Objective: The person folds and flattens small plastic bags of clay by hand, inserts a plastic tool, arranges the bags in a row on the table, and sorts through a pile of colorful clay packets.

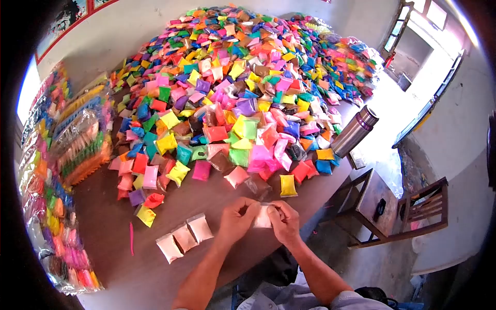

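Note:
Between my two hands is a small pale pink packet (pixel 262 219), near the table's front edge. My left hand (pixel 238 219) pinches its left side with thumb and finger. The right side is pinched by my right hand (pixel 285 221). To the left of my hands, three similar pale peach packets (pixel 185 238) lie side by side in a slanting row on the brown table (pixel 113 232). Just beyond my fingers are a brown packet (pixel 258 187) and a yellow packet (pixel 288 186).
A huge heap of colourful packets (pixel 227 88) covers the back of the table. Bagged bundles of packets (pixel 77 139) line the left side. A steel flask (pixel 355 132) stands at the right edge, a pink strip (pixel 131 238) lies front left, and a wooden chair (pixel 385 206) is to the right.

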`<state>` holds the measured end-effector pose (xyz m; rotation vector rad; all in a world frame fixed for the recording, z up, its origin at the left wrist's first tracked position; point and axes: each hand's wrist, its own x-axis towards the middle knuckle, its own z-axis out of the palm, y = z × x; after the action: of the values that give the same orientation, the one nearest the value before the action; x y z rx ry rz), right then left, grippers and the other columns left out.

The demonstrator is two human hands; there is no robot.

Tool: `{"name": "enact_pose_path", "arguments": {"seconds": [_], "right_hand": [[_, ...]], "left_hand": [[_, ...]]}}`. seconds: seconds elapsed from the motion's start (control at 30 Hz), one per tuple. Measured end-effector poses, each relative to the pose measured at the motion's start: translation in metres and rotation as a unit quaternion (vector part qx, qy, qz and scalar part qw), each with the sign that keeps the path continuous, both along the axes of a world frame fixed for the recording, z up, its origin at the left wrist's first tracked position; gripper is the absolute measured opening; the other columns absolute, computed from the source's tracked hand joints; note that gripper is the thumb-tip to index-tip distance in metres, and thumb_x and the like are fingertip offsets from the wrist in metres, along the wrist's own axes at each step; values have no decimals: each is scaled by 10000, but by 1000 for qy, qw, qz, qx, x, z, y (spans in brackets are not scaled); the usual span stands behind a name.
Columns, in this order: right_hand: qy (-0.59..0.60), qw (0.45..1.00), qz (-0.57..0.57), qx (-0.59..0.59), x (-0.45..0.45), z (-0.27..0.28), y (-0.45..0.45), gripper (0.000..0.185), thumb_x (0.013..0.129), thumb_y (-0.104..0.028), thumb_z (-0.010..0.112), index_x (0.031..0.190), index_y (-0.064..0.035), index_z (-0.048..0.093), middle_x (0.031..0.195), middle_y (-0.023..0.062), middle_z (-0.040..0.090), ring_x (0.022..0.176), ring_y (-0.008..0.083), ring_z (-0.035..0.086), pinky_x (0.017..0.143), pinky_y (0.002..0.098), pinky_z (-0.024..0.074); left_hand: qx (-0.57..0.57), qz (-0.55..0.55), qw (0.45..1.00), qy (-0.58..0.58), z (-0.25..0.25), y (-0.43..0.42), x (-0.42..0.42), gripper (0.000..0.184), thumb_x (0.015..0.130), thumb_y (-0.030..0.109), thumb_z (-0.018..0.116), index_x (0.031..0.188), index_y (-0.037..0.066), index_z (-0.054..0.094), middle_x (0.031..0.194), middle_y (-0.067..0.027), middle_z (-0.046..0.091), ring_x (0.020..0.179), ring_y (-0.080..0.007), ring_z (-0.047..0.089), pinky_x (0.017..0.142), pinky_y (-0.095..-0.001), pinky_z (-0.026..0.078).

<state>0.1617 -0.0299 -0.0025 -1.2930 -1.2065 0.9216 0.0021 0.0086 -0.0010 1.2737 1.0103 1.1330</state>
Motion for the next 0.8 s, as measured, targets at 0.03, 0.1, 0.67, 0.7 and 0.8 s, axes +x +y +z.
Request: {"name": "enact_pose_path", "arguments": {"seconds": [0.03, 0.1, 0.67, 0.7, 0.8], "right_hand": [[0, 1000, 2, 0, 0, 1, 0, 117, 1000, -88, 630, 1063, 7, 659, 830, -35, 619, 725, 13, 538, 612, 198, 430], [6, 1000, -7, -2, -1, 6, -1, 114, 1000, -83, 629, 1065, 5, 661, 833, -38, 620, 726, 14, 537, 616, 194, 429], [-8, 1000, -19, 11, 3, -4, 0, 100, 969, -69, 646, 1031, -5, 691, 759, -87, 506, 649, 0, 411, 556, 193, 335], [-7, 1000, -16, 12, 0, -3, 1, 100, 969, -69, 646, 1031, -5, 691, 759, -87, 506, 649, 0, 411, 556, 193, 335], [-49, 997, -39, 48, -4, 1, 3, 101, 972, -68, 640, 1026, 2, 689, 758, -85, 507, 655, 4, 414, 560, 197, 339]], "left_hand": [[1, 4, 1000, 0, 0, 0, 1, 132, 974, 127, 679, 934, 5, 710, 811, 33, 654, 764, -50, 561, 682, -242, 480], [11, -7, 1000, 8, 1, -1, 2, 131, 972, 129, 684, 941, 5, 710, 816, 31, 656, 764, -51, 562, 681, -243, 482], [41, -12, 999, -33, -19, 4, 0, 152, 981, 163, 696, 1017, 16, 713, 833, 23, 670, 777, -71, 588, 693, -261, 513], [31, -18, 999, -21, -19, 4, -1, 128, 977, 142, 699, 997, 16, 707, 869, 26, 669, 815, -59, 585, 732, -252, 509], [33, -23, 999, -15, -16, 4, -1, 108, 972, 123, 704, 982, 16, 703, 907, 31, 671, 849, -50, 586, 766, -244, 509]]}}
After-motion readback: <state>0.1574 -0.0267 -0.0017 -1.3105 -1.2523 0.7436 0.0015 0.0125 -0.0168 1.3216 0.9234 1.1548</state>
